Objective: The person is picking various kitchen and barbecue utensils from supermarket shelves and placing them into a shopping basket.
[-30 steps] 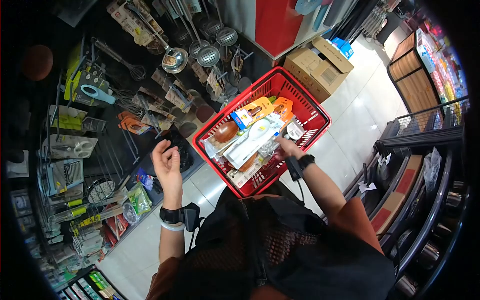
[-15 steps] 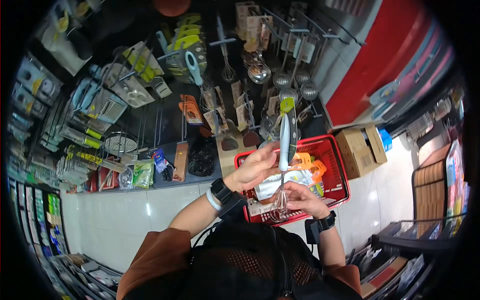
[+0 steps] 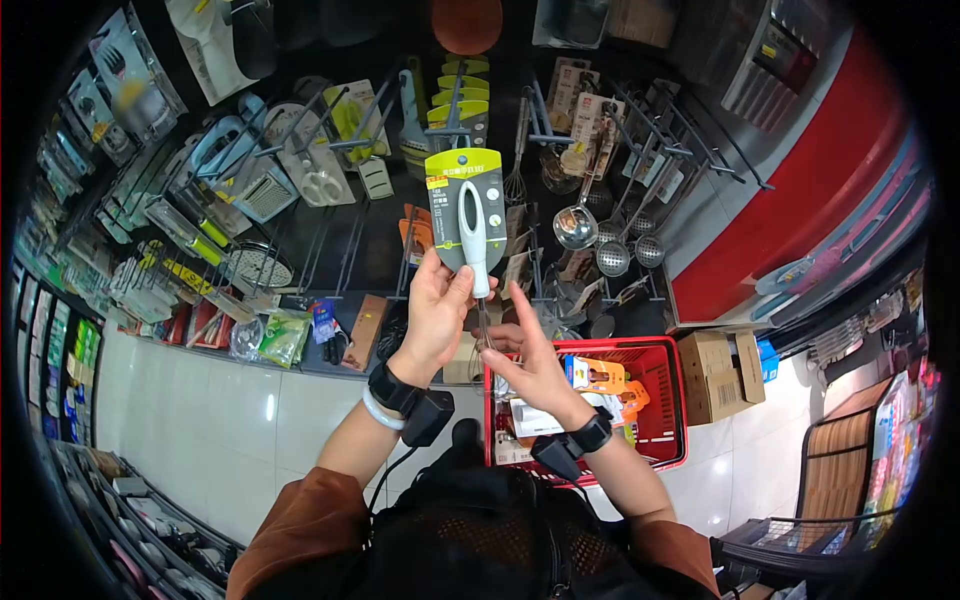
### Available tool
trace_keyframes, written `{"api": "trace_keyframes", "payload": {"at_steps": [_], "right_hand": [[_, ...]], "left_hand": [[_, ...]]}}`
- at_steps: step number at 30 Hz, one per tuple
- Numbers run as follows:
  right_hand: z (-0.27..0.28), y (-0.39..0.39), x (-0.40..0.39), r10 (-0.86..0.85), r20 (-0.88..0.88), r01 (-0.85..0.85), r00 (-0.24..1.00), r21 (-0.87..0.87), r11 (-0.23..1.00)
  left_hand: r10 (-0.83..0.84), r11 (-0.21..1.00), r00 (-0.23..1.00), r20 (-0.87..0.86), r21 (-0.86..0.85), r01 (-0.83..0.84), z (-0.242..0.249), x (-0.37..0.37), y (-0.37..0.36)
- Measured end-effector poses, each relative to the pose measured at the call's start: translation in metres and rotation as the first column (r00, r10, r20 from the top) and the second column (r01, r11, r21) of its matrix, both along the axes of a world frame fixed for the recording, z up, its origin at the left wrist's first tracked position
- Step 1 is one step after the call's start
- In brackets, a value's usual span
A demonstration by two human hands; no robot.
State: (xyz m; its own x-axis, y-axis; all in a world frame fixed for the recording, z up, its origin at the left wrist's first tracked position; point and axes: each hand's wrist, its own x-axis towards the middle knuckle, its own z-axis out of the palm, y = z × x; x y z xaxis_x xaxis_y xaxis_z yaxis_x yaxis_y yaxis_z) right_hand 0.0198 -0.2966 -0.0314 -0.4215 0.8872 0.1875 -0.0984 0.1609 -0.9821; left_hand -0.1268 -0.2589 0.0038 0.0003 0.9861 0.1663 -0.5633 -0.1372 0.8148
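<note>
A whisk [image 3: 473,235] with a pale handle stands upright in front of me, fixed to a green and grey backing card [image 3: 437,215] facing me. Closed around the lower end of the card and handle is my left hand [image 3: 436,315]. The thumb and bent fingers of my right hand [image 3: 540,370] meet at the wire part below, while its index finger points up. Those fingers partly hide the wires. Just beneath my right hand is a red shopping basket [image 3: 683,400] containing orange-carded packages [image 3: 605,375] and a white item [image 3: 535,417].
Hooks ahead hold ladles [image 3: 576,227], skimmers [image 3: 613,258], another whisk [image 3: 515,185] and a grater [image 3: 265,190]. A cardboard box [image 3: 715,375] stands right of the basket. Packaged goods, including a green bag [image 3: 285,342], lie on the low shelf at left.
Both hands have moved up and left with the whisk, away from over the basket. The backing card has turned from nearly edge-on to face me.
</note>
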Motion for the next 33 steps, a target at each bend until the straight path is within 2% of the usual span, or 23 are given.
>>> {"api": "trace_keyframes", "payload": {"at_steps": [1,3,5,6,9,13,15,19,29,31,33], "right_hand": [[0.002,0.002,-0.007,-0.066,0.068,0.057,0.996,0.118,0.991],[0.003,0.004,-0.014,-0.086,0.128,0.064,0.988,0.166,0.984],[0.006,0.005,-0.019,-0.177,0.230,0.084,0.957,0.364,0.928],[0.004,0.008,-0.023,-0.238,0.205,0.131,0.950,0.429,0.894],[0.009,0.017,-0.031,-0.267,0.198,0.133,0.943,0.511,0.849],[0.013,0.024,-0.038,-0.266,0.219,0.144,0.939,0.451,0.881],[0.010,0.028,-0.042,-0.312,0.174,0.179,0.934,0.526,0.831],[0.010,0.033,-0.044,-0.321,0.175,0.190,0.931,0.517,0.834],[0.006,0.032,-0.035,-0.311,0.246,0.151,0.918,0.508,0.848],[0.006,0.029,-0.031,-0.318,0.304,0.140,0.898,0.489,0.861],[0.002,0.023,-0.023,-0.364,0.302,0.182,0.881,0.493,0.851]], "left_hand": [[0.019,0.999,1.000,-0.017,0.029,-0.019,0.002,0.000,-0.003],[0.041,0.998,0.999,-0.031,0.057,-0.040,0.001,0.000,-0.005],[0.091,0.995,0.995,-0.033,0.045,-0.089,0.000,0.001,-0.004],[0.055,0.997,0.998,-0.043,0.051,-0.053,0.000,-0.003,-0.003],[0.010,0.999,0.999,-0.039,0.046,-0.008,0.001,-0.012,0.009],[0.005,1.000,1.000,0.017,0.002,-0.005,0.010,-0.014,0.020],[0.004,1.000,1.000,0.006,0.014,-0.004,0.006,-0.015,0.024],[0.013,1.000,1.000,-0.011,0.019,-0.012,0.005,-0.017,0.031],[0.027,0.999,0.999,-0.031,0.025,-0.026,-0.006,-0.013,0.034],[0.058,0.997,0.997,-0.048,0.045,-0.056,-0.008,-0.013,0.039],[0.064,0.996,0.997,-0.048,0.067,-0.060,-0.012,-0.016,0.050]]}}
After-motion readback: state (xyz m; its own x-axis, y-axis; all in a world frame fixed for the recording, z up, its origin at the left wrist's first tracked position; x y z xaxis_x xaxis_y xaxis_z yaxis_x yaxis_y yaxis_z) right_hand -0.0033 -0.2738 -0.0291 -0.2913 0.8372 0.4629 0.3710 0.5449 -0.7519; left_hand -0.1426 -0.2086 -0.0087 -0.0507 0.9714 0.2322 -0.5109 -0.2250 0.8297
